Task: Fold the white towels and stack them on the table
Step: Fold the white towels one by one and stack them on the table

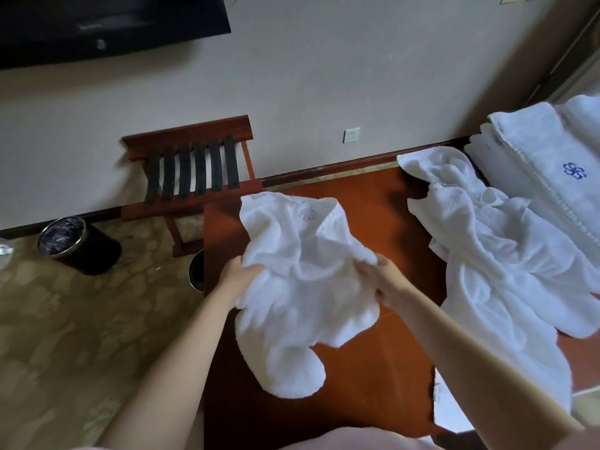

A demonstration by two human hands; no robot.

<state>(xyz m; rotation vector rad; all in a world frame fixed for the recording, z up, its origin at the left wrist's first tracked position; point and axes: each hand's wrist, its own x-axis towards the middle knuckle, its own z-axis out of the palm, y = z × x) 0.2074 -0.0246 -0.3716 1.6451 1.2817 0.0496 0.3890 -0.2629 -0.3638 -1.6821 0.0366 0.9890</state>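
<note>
Towel (305,280) hangs crumpled over the table (367,378), gripped by left hand (238,274) and right hand (381,279) at opposite edges; loose towels (493,254) and folded stack (545,164) lie right

Red-brown table (373,368): crumpled towel heap (493,254) lies on its right side. Folded towel stack (545,164), blue emblem uppermost, sits at far right.

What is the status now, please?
Crumpled towel held by left grip and right grip over table. Loose pile at right, folded stack beyond. Nothing in the way.
</note>
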